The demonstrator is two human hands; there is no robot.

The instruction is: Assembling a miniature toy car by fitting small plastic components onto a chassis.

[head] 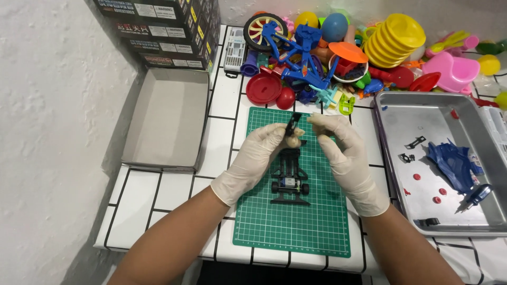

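Centrally, gloved left hand (257, 158) pinching flat black plastic part (292, 122)

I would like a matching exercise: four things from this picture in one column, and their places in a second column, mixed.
Things:
1. black toy car chassis
2. blue car body shell
3. small black part
4. empty cardboard box lid

Places:
A. inside the metal tray
B. at the fingertips of the left hand, close to the right hand
C. left of the mat, by the wall
D. on the green cutting mat

Pairs: 1-D, 2-A, 3-B, 4-C
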